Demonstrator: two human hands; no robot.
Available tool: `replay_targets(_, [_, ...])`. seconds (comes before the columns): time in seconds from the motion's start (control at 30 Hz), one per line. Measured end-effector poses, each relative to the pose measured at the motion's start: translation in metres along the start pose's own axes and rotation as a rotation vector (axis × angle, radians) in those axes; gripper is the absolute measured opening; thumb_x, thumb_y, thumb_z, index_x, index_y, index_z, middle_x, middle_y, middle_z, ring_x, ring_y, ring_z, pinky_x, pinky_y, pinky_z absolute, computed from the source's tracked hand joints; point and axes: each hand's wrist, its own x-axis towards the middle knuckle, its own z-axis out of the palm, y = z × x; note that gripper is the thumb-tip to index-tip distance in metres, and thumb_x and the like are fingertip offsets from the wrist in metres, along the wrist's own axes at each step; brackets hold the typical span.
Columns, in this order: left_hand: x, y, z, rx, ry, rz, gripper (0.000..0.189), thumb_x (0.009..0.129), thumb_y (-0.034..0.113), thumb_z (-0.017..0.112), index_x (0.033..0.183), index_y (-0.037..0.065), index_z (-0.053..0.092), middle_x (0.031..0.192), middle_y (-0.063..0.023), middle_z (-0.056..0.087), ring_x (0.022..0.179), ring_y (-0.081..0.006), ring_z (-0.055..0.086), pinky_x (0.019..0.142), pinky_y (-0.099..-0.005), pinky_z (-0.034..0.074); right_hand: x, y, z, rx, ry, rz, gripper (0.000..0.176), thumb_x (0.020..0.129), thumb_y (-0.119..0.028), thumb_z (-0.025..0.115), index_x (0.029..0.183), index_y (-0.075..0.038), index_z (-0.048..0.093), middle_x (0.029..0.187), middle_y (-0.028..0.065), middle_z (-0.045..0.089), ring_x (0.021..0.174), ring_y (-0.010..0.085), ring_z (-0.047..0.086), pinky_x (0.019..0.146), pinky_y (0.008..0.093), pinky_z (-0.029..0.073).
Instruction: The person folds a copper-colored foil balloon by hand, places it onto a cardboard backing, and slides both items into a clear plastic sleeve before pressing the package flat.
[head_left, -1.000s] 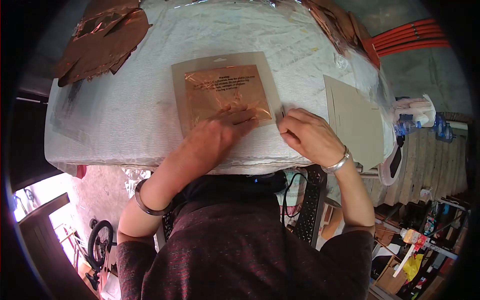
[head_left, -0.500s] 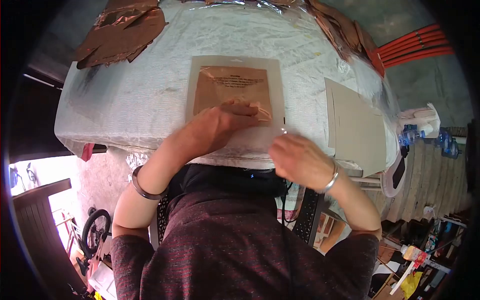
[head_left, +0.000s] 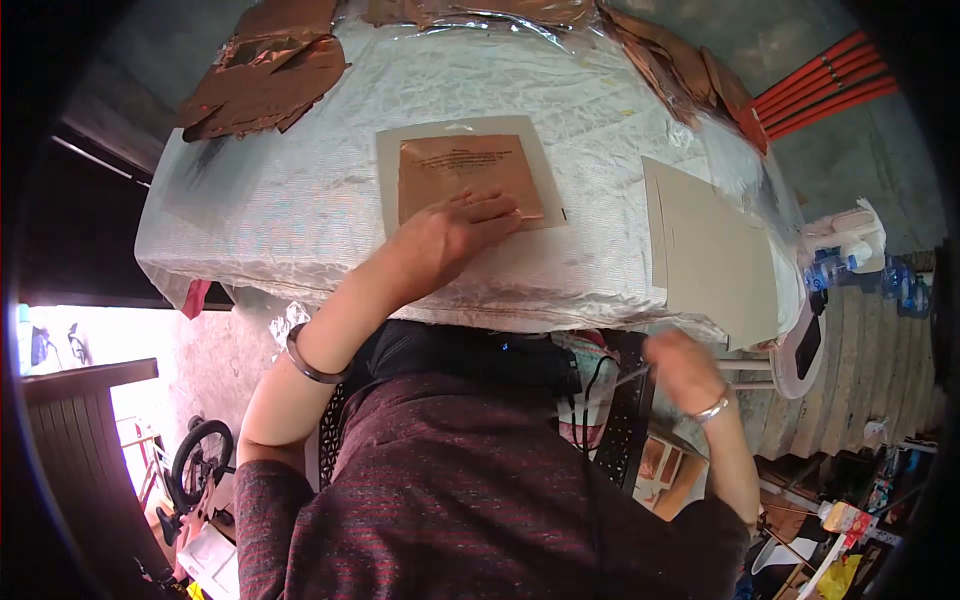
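Note:
A brown flat packet with printed text lies inside a clear bag on the white-covered table. My left hand rests on the packet's lower part, its fingers stretched out flat and pointing right. Beyond the table's front edge, low on the right, is my right hand. It is blurred by motion, with a thin clear strip at its fingers; the grip itself is too smeared to make out.
Grey-beige cardboard sheets lie on the table's right side. Brown wrapped pieces sit at the back left, and more at the back right. A cardboard box stands below on the right.
My right hand has moved away from the bag, right and down past the table edge. My left hand stays on the packet, and the bag has turned slightly.

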Motion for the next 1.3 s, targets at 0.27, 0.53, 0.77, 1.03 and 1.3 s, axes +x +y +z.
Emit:
replay_targets(0.27, [-0.024,0.036,-0.031,0.110,0.104,-0.062,0.054,0.075,0.013,0.069,0.126,0.006,0.052,0.136,-0.0136,0.046,0.130,-0.0310,0.038,0.108,-0.0440,0.032,-0.030,0.006,-0.012,-0.181,0.147,0.346,0.019,0.081,-0.022,0.063,0.091,-0.005,0.063,0.076,0.0121,0.065,0.068,0.0347,0.062,0.061,0.0417,0.048])
replay_targets(0.53, [-0.080,0.024,-0.013,-0.037,0.279,-0.369,0.038,0.080,0.005,0.065,0.118,0.001,0.058,0.124,-0.0164,0.055,0.121,-0.0334,0.049,0.100,-0.0427,0.041,0.069,-0.049,-0.028,0.280,0.677,-0.332,0.055,0.069,-0.017,0.076,0.120,-0.004,0.057,0.124,0.0123,0.054,0.114,0.0316,0.051,0.095,0.0384,0.042])
replay_targets(0.77, [-0.093,0.032,0.002,0.006,0.369,-0.254,0.029,0.078,-0.005,0.061,0.106,0.000,0.064,0.116,-0.0131,0.061,0.116,-0.0310,0.054,0.097,-0.0382,0.045,0.107,-0.051,-0.005,0.452,0.640,-0.429,0.049,0.072,-0.011,0.072,0.119,-0.004,0.058,0.123,0.0123,0.058,0.117,0.0304,0.051,0.099,0.0387,0.041])
replay_targets(1.03, [-0.081,0.040,0.003,-0.076,0.485,-0.402,0.016,0.085,0.001,0.055,0.097,0.002,0.065,0.102,-0.0119,0.066,0.095,-0.0250,0.063,0.081,-0.0329,0.050,0.116,-0.061,0.011,0.594,0.909,-0.251,0.013,0.079,-0.011,0.066,0.088,-0.002,0.065,0.096,0.0098,0.066,0.096,0.0290,0.059,0.084,0.0366,0.044])
replay_targets(1.3, [-0.048,0.019,-0.017,-0.198,0.358,-0.690,0.013,0.087,0.009,0.056,0.088,-0.001,0.064,0.078,-0.0129,0.065,0.069,-0.0292,0.064,0.066,-0.0340,0.050,0.137,-0.077,-0.005,0.686,0.916,0.029,0.020,0.079,-0.014,0.064,0.068,-0.001,0.054,0.066,0.0104,0.056,0.068,0.0300,0.050,0.063,0.0408,0.040])
